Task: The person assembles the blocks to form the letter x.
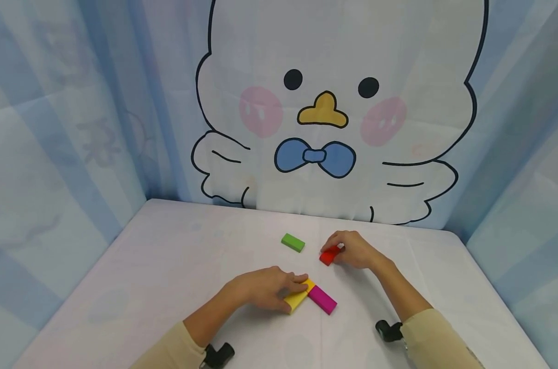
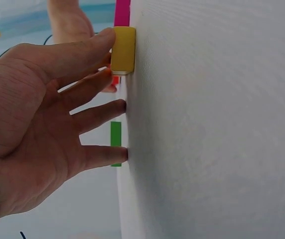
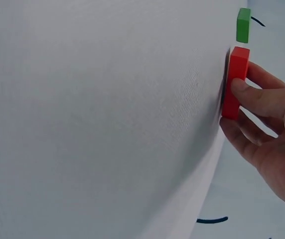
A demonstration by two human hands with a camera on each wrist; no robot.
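Observation:
A yellow block [image 1: 297,301] lies on the table under my left hand [image 1: 267,288], which pinches it between thumb and fingers; the fingers cover its middle. Against its right side sits one end of a magenta block [image 1: 323,300], the two forming an angle. Farther back, my right hand [image 1: 356,250] grips a red block [image 1: 328,255]. In the right wrist view the thumb lies on the near face of the red block [image 3: 235,74], with fingers behind and at its lower end. Left of the red block, apart from it, rests a green block [image 1: 293,242].
The white-covered table [image 1: 191,241] runs back to a curtain with a cartoon bird [image 1: 322,110]. Light blue curtains [image 1: 53,128] close in both sides. A dark wrist-worn device [image 1: 389,331] sits at each sleeve.

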